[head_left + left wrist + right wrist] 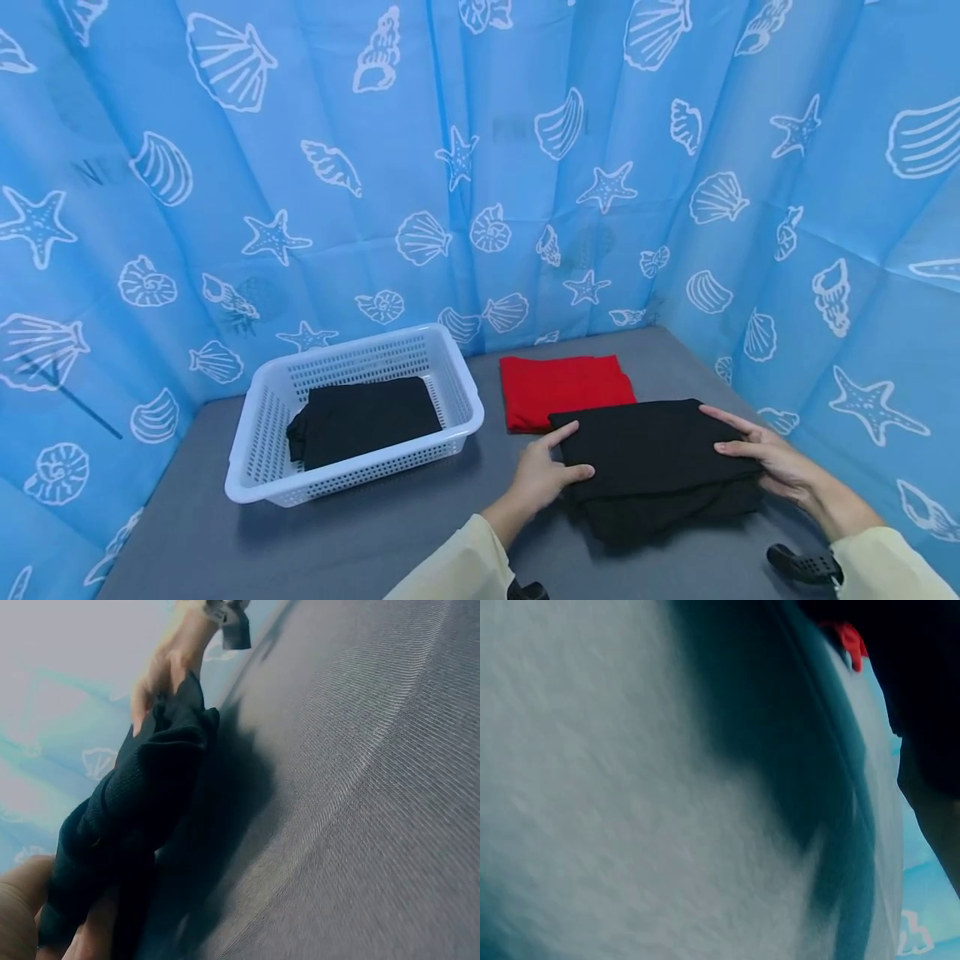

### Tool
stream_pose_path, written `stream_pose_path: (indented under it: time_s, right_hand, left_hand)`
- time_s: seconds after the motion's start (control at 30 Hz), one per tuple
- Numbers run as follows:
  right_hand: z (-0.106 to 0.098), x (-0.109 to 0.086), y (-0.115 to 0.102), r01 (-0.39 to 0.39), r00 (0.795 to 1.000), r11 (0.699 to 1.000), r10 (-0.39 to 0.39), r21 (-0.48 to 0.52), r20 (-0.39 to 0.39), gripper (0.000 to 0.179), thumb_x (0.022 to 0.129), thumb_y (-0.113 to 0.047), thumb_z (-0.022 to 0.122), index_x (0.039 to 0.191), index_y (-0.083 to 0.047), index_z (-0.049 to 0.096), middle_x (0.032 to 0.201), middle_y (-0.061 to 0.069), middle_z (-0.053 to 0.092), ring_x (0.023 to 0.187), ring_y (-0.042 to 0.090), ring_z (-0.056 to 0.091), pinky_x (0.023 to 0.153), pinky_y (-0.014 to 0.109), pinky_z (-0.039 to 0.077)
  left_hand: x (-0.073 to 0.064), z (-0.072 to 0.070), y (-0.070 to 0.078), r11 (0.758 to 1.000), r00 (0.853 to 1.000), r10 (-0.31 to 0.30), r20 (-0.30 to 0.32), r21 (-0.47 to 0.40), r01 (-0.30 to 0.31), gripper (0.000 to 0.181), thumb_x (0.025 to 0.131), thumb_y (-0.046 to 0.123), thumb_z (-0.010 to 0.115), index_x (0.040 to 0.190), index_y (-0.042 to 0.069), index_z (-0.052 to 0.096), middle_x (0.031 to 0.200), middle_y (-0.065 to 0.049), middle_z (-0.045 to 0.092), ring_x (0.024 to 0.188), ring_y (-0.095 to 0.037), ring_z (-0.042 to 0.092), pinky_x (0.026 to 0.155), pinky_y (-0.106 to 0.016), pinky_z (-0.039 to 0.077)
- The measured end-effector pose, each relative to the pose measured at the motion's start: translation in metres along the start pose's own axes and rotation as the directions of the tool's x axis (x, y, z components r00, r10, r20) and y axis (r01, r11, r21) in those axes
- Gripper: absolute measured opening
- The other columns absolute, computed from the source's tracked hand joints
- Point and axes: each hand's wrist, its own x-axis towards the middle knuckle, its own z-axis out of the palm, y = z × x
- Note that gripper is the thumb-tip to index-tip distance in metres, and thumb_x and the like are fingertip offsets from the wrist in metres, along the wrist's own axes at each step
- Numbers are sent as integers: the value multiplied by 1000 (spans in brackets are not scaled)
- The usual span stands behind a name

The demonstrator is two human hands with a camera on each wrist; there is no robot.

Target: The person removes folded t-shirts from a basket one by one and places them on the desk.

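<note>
A folded black garment (652, 450), its exact kind unclear, is held between my two hands. My left hand (542, 477) grips its left edge with the thumb on top and other fingers underneath. On the opposite edge, my right hand (776, 458) pinches it, thumb and a finger above, the rest partly hidden below. In the left wrist view the layered black garment (142, 795) hangs above the grey surface and casts a shadow. The right wrist view shows only its dark underside and shadow.
Behind the garment lies a folded red cloth (566, 387), its front partly covered from view. To the left stands a white perforated basket (251, 442) with a folded black cloth (367, 421) inside. Blue shell-print curtains (480, 167) border the grey tabletop (360, 542).
</note>
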Motion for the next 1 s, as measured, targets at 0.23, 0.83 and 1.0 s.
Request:
stream_pose_path:
  time_s: [0.23, 0.83, 1.0]
  right_hand:
    - [-17, 0, 3, -50, 999, 998, 50, 22, 13, 65, 105, 1, 19, 139, -44, 51, 135, -7, 60, 123, 16, 59, 101, 37, 50]
    - [-27, -7, 0, -165, 979, 984, 155, -71, -135, 60, 106, -2, 28, 129, -48, 57, 128, -15, 59, 119, 11, 60, 99, 35, 51]
    - [-27, -2, -2, -222, 951, 963, 178, -156, -253, 53, 105, -6, 38, 124, -51, 59, 124, -19, 55, 113, 6, 61, 95, 33, 52]
  left_hand:
    - [6, 11, -7, 999, 998, 34, -44, 10, -33, 65, 80, 18, 83, 138, 33, 58, 99, 0, 67, 74, -10, 52, 65, -26, 50]
    - [9, 22, -12, 1000, 998, 17, -57, 5, -17, 64, 79, 19, 84, 136, 32, 60, 143, -3, 53, 123, -22, 52, 94, -43, 52]
    - [14, 21, -17, 1000, 998, 3, -62, -3, -3, 63, 78, 17, 83, 136, 31, 61, 139, -1, 54, 105, -18, 55, 83, -38, 53]
